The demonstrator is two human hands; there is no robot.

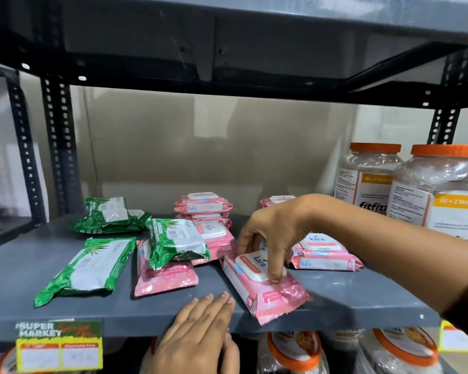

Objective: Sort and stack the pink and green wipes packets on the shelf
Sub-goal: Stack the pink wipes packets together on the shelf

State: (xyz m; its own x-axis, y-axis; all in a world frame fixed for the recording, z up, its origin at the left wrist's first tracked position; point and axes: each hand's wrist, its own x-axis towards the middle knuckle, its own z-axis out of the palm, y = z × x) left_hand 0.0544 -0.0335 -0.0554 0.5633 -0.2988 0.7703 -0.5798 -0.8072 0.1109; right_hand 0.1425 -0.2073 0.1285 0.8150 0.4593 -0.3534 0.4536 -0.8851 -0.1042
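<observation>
The pink wipes packet (265, 284) lies tilted at the front edge of the grey metal shelf (92, 311), one crinkled, glossy corner jutting just past the lip. It is a soft, pillow-shaped foil pouch with a flat white plastic flip lid (the word "kara" printed on it) and a "25" near its lower corner. The right hand (273, 233) reaches down over it, fingertips pinching the lid and the pouch's sides. The left hand (200, 333) rests flat and open on the shelf's front edge, holding nothing. To the left lie shiny green packets (89, 265) with white labels, one propped on another pink packet. Behind, more pink packets (203, 205) sit stacked. Clear ribbed jars (438, 190) with orange lids stand at the right.
</observation>
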